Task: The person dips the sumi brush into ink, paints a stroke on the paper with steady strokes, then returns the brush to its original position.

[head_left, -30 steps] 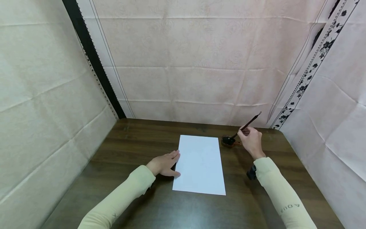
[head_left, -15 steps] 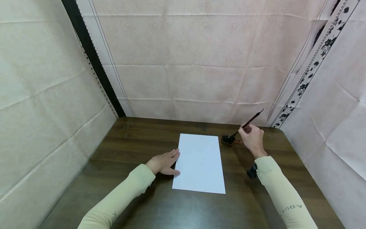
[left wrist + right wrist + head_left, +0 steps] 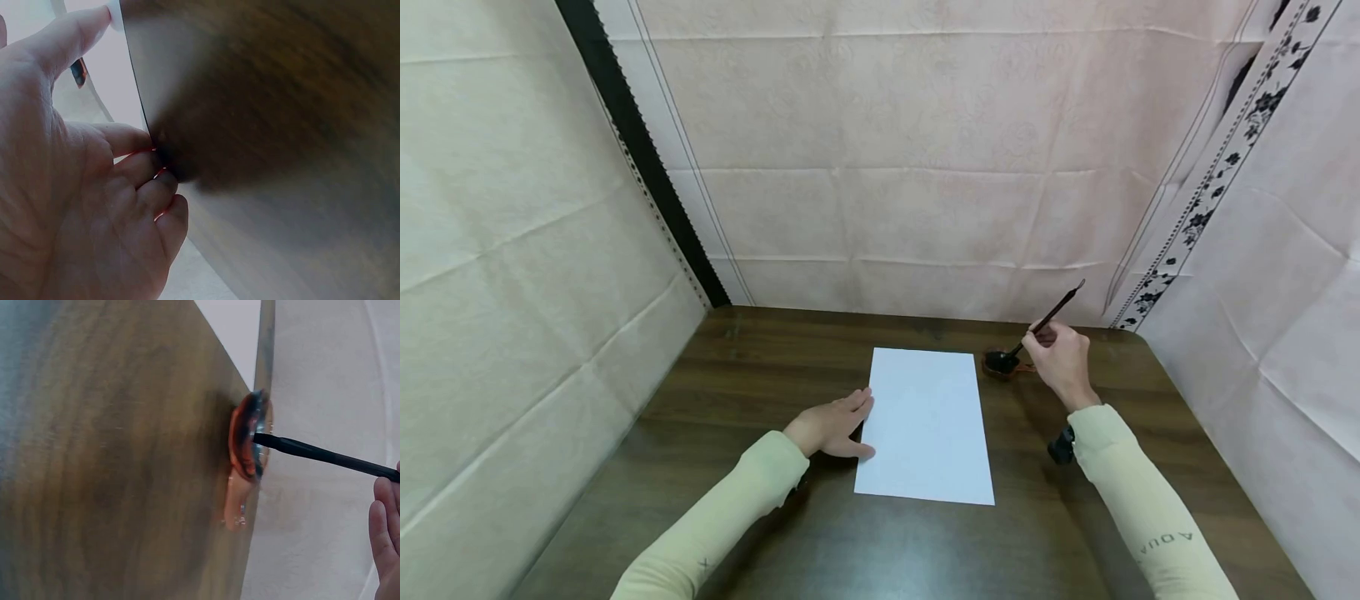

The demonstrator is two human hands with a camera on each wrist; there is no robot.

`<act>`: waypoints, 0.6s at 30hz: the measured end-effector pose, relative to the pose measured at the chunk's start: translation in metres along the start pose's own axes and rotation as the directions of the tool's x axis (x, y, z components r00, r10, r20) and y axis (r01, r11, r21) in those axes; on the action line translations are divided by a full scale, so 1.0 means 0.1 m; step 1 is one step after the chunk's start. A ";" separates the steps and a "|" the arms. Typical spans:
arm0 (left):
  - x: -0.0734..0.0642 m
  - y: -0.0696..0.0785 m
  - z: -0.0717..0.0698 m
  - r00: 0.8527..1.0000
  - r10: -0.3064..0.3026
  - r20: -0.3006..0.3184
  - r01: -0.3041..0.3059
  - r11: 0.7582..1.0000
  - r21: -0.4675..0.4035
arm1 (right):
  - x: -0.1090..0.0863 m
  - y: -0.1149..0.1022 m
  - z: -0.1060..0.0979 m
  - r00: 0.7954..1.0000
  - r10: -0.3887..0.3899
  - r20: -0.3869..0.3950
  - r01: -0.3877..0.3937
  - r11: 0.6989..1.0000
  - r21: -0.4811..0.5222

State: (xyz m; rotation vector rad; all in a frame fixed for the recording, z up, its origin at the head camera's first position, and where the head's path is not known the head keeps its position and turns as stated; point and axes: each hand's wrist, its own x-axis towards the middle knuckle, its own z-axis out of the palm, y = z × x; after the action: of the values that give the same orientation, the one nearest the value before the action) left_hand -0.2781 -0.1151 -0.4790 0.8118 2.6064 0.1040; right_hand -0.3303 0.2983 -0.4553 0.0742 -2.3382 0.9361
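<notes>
A blank white sheet of paper [image 3: 925,427] lies on the brown wooden table. My left hand [image 3: 833,427] rests on its left edge, thumb and fingertips touching the paper; the left wrist view shows this hand [image 3: 87,162] from the palm side. To the right of the sheet, my right hand [image 3: 1062,360] pinches a dark writing brush [image 3: 1054,312] by its handle, tilted with the looped end up and to the right. The brush's lower end is down in a small reddish-brown ink dish [image 3: 240,440] holding black ink. Its bristles are hidden in the dish.
The wooden table [image 3: 737,367] has its back edge just behind the dish. Pale cloth [image 3: 880,167] hangs at the back, with more cloth at the left and right sides. A dark band is worn on the right wrist.
My right hand and the brush have shifted only slightly, the brush staying in the dish. The left hand keeps its place on the paper. The whole head view has drifted a little.
</notes>
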 end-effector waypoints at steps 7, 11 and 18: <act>-0.02 -0.01 -0.03 1.000 -0.010 -0.004 0.010 1.000 -0.002 | 0.12 -0.06 -0.03 0.999 -0.017 -0.032 0.017 1.000 -0.008; -0.01 -0.01 -0.02 1.000 0.003 -0.006 -0.003 1.000 0.001 | 0.12 -0.02 -0.06 0.999 0.004 -0.042 -0.004 1.000 -0.009; -0.01 -0.02 0.00 1.000 0.005 -0.004 -0.005 1.000 0.020 | 0.08 0.04 -0.05 0.999 0.033 -0.032 -0.033 0.999 -0.008</act>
State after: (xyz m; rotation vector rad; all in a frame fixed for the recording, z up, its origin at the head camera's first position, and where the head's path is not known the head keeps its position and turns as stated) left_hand -0.2783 -0.1175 -0.4794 0.8264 2.6130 0.0806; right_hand -0.3354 0.3055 -0.4500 0.0166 -2.3202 0.9366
